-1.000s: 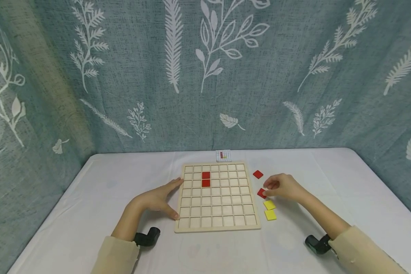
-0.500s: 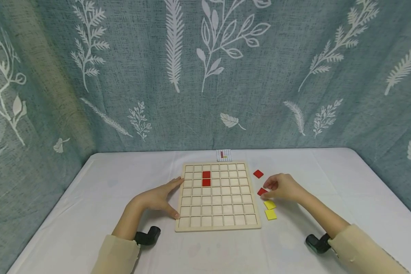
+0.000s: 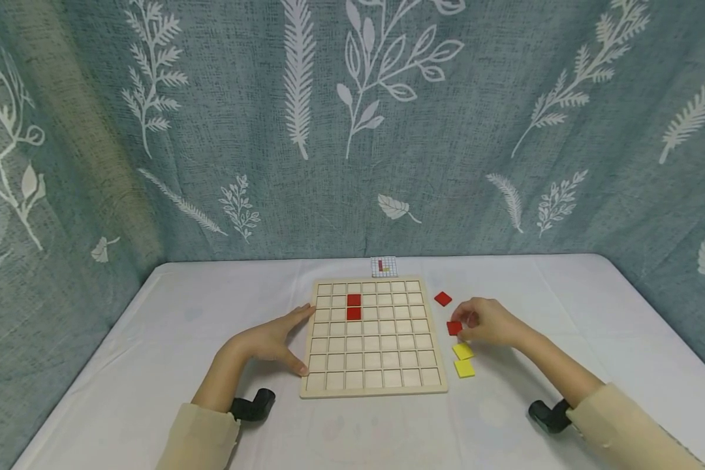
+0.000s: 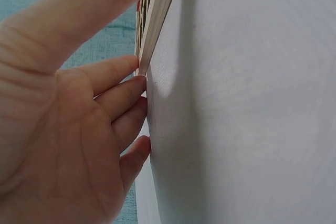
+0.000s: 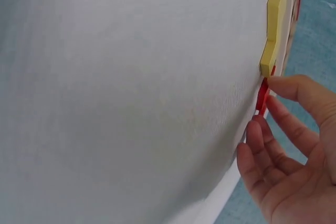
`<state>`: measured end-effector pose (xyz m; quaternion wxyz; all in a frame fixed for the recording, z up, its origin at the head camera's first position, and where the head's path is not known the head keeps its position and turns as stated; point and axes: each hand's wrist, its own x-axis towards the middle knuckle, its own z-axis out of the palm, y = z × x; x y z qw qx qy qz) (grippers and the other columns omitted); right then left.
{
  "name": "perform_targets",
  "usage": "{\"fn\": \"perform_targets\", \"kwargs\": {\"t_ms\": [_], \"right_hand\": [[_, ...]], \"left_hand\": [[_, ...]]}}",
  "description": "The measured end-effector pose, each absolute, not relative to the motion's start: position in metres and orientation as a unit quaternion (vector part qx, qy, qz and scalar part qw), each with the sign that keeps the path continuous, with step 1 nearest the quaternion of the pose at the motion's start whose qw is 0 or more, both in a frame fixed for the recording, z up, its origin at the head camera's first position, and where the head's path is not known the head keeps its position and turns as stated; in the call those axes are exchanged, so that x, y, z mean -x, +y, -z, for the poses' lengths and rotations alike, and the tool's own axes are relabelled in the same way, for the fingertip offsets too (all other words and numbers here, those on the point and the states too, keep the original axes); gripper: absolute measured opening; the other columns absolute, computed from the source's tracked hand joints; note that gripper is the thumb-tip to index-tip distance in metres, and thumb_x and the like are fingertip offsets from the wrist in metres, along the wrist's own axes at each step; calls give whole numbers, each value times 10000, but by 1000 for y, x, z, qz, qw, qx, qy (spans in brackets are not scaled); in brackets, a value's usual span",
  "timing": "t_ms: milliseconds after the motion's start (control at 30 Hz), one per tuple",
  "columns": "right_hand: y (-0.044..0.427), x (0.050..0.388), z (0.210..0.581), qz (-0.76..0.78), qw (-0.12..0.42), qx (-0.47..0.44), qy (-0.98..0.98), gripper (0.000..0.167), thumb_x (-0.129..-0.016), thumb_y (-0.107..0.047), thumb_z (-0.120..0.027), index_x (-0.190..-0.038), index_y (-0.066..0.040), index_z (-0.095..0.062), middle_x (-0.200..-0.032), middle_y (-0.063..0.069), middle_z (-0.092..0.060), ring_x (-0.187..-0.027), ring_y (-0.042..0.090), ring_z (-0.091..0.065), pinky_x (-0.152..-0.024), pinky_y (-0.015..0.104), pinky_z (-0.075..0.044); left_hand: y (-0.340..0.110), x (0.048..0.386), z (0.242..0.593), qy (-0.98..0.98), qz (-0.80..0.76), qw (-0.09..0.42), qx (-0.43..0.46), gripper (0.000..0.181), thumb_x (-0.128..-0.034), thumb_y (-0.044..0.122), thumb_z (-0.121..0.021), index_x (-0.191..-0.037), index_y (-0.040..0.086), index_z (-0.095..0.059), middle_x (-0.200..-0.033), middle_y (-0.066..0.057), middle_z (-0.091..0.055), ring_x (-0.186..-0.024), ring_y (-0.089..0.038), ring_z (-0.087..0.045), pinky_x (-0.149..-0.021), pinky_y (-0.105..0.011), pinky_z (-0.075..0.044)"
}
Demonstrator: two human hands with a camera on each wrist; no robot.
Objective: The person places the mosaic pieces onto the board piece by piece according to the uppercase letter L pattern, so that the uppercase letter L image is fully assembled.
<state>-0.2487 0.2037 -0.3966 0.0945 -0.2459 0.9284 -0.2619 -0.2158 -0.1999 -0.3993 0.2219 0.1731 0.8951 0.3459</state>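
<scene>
A pale wooden grid board [image 3: 374,361] lies flat on the table, with two red square tiles [image 3: 354,307] in neighbouring cells, one below the other. Against the board's left edge rests my left hand [image 3: 270,339], thumb and fingers spread; in the left wrist view its fingertips touch the edge of the board. To the right of the board my right hand [image 3: 484,321] pinches a loose red tile [image 3: 454,328] between thumb and index finger at table level. Just below that tile are two yellow tiles [image 3: 463,360], also seen edge-on in the right wrist view.
Another red tile [image 3: 443,298] lies by the board's upper right side. Behind the board's far edge is a small printed grid card [image 3: 384,266] with red and yellow squares. A leaf-patterned curtain [image 3: 329,196] hangs behind the white-covered table [image 3: 534,294].
The red tile at my right fingers has turned to sit squarer and shifted slightly right. My left hand and the board have stayed put.
</scene>
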Motion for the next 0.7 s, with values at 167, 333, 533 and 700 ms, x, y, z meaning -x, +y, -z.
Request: {"fn": "perform_targets", "kwargs": {"t_ms": [167, 333, 533, 700], "right_hand": [[209, 251, 398, 260, 95, 246, 929, 216, -751, -100, -713, -958, -51, -669, -841, -7, -598, -722, 116, -496, -630, 254, -445], [216, 251, 400, 275, 99, 257, 921, 258, -758, -95, -716, -1005, -36, -670, -886, 5, -596, -756, 124, -499, -636, 242, -450], [220, 253, 402, 297, 109, 254, 914, 302, -744, -134, -748, -1018, -36, -668, -902, 18, -586, -799, 146, -508, -648, 235, -463], [222, 254, 403, 316, 116, 244, 909, 313, -736, -130, -758, -1016, -25, -666, -918, 29, -593, -812, 161, -503, -641, 226, -458]], "left_hand": [[-199, 215, 398, 895, -346, 220, -174, 1134, -575, 184, -870, -1463, 18, -185, -1528, -204, -96, -1388, -412, -73, -1086, -571, -138], [-200, 215, 398, 897, -343, 218, -177, 1121, -583, 178, -866, -1462, 17, -190, -1527, -205, -101, -1387, -412, -79, -1087, -568, -143], [-200, 215, 399, 893, -349, 219, -180, 1117, -589, 174, -862, -1462, 14, -185, -1528, -206, -92, -1389, -412, -66, -1086, -576, -131], [-200, 216, 401, 895, -348, 217, -177, 1122, -580, 183, -866, -1462, 20, -192, -1529, -199, -100, -1390, -406, -74, -1087, -571, -138]]}}
